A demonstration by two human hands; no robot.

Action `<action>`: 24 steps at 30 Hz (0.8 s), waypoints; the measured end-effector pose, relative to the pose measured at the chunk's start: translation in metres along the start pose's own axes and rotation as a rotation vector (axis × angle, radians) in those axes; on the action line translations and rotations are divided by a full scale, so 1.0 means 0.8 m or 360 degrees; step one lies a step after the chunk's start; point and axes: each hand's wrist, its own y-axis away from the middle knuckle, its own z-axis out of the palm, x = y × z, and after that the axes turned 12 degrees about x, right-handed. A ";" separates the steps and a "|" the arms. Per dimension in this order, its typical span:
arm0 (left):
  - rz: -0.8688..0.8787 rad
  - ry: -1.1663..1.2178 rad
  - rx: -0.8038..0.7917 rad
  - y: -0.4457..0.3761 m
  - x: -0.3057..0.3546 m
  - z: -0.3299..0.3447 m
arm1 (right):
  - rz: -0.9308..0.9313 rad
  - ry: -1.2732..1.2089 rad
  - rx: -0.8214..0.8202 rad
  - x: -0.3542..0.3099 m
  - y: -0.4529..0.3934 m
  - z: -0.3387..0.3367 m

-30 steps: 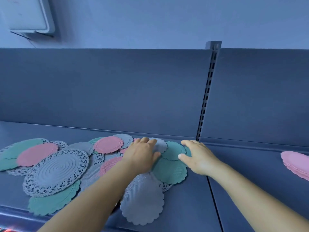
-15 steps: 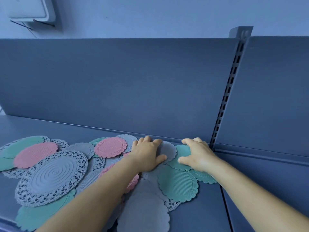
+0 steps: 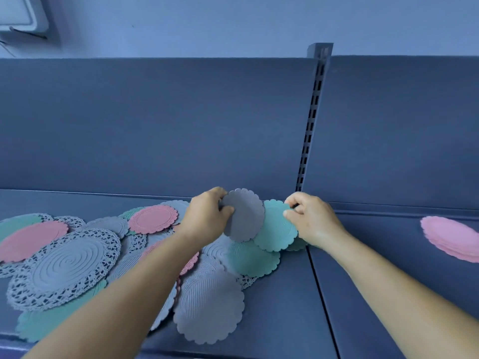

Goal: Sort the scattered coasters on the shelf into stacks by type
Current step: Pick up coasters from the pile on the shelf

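Note:
Scattered scalloped coasters in grey, teal and pink overlap across the left half of the dark shelf (image 3: 280, 301). My left hand (image 3: 207, 216) is shut on a small grey coaster (image 3: 245, 216), lifted and tilted up off the pile. My right hand (image 3: 311, 218) pinches the right edge of a small teal coaster (image 3: 276, 226), also raised, partly behind the grey one. Another teal coaster (image 3: 254, 259) lies flat below them. A large grey lace-edged mat (image 3: 64, 265) and a grey scalloped coaster (image 3: 210, 304) lie nearer the front.
A stack of pink coasters (image 3: 451, 237) sits on the right shelf section. A slotted upright (image 3: 309, 130) divides the tall back panel. A seam in the shelf runs forward from it. A white box (image 3: 20, 14) hangs on the wall at top left.
Both hands went from lying flat on the pile to gripping: the left has lifted a grey coaster, the right a teal one. The view shifted right, showing the pink stack again.

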 end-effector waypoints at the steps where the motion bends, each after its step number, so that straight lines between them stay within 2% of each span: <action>1: 0.0005 0.0064 -0.0012 0.007 0.006 0.000 | 0.0006 -0.0011 0.0048 0.001 0.009 -0.007; 15: 0.0092 0.0471 -0.0397 0.111 0.109 0.048 | 0.0290 -0.0009 0.0451 0.077 0.139 -0.125; 24: 0.0211 0.0626 -0.0661 0.146 0.207 0.121 | 0.0464 0.0019 0.0719 0.158 0.176 -0.209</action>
